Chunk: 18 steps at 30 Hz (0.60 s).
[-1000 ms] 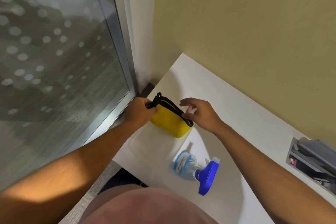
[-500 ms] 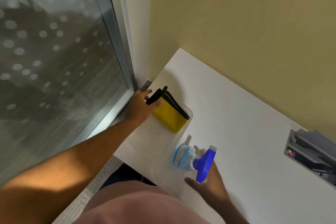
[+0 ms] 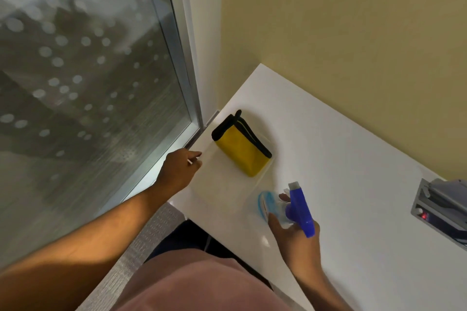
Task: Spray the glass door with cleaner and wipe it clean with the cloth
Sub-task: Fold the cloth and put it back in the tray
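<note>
Wrapping the spray bottle (image 3: 271, 206), the right hand (image 3: 298, 240) has its grip closed around the clear body below the blue trigger head, low over the white worktop (image 3: 353, 209). Beyond the bottle, toward the glass door (image 3: 88, 83), lies the folded yellow cloth (image 3: 242, 153), untouched. The left hand (image 3: 178, 171) hovers loosely curled and empty at the worktop's edge beside the door frame. Bare worktop spreads right of the bottle.

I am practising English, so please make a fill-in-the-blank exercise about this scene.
1. The right hand is wrapped around the ____ bottle.
2. The folded cloth is mostly ____ in colour.
3. The left hand holds ____.
4. The cloth lies on the white ____.

Missing words: spray; yellow; nothing; table
</note>
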### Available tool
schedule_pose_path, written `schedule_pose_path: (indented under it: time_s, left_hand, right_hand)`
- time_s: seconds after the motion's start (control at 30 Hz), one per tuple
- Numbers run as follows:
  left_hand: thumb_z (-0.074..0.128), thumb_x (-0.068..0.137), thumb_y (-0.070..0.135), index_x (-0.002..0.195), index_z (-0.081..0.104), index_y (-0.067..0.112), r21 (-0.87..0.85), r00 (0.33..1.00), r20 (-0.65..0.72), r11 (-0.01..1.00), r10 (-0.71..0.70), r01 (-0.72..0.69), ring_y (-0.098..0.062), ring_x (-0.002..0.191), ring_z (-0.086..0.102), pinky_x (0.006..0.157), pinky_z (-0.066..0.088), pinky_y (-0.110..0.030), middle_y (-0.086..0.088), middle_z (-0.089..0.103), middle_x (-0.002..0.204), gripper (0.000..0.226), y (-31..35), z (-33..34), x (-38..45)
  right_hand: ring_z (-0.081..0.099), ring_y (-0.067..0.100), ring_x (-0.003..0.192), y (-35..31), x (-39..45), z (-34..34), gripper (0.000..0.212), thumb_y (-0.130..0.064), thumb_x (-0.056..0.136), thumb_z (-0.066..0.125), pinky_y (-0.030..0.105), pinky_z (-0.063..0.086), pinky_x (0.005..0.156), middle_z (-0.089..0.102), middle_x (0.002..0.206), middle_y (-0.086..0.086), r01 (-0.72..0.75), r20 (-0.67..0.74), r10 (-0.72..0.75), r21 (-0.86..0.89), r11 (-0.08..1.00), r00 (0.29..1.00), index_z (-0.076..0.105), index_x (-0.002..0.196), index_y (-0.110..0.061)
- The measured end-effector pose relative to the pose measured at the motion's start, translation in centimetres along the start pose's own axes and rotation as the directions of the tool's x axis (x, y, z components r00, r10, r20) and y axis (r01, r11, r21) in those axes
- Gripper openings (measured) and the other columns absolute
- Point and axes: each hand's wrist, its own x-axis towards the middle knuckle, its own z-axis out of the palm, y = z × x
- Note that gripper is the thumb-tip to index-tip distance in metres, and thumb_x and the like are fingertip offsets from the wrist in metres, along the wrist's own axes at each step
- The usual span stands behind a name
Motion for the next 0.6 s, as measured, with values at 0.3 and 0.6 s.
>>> schedule_pose_path:
  time_s: [0.3,0.6]
  left_hand:
    - [0.070,0.103,0.025,0.140,0.070,0.010,-0.021,1.000,-0.012,1.000,-0.006,0.006,-0.027,0.111,0.072,0.098,0.054,-0.034,-0.016,0.075,0.134,0.040,-0.5,-0.2,-0.3]
    - [0.071,0.101,0.031,0.138,0.071,0.010,-0.035,0.998,0.021,0.998,-0.055,0.056,-0.032,0.118,0.073,0.108,0.058,-0.046,-0.015,0.074,0.137,0.042,-0.4,-0.6,-0.8]
  right_hand:
    - [0.065,0.003,0.085,-7.8,0.2,-2.1,0.035,-0.025,0.084,0.085,-0.005,0.043,0.067,0.066,0.097,-0.012,0.139,0.255,-0.137,0.012,0.990,0.957,0.064,0.111,-0.021]
    - [0.066,0.005,0.107,-7.6,3.7,5.8,0.053,-0.015,0.083,0.087,0.001,0.048,0.084,0.068,0.117,-0.013,0.338,0.372,-0.301,-0.037,0.940,0.878,0.062,0.129,-0.023]
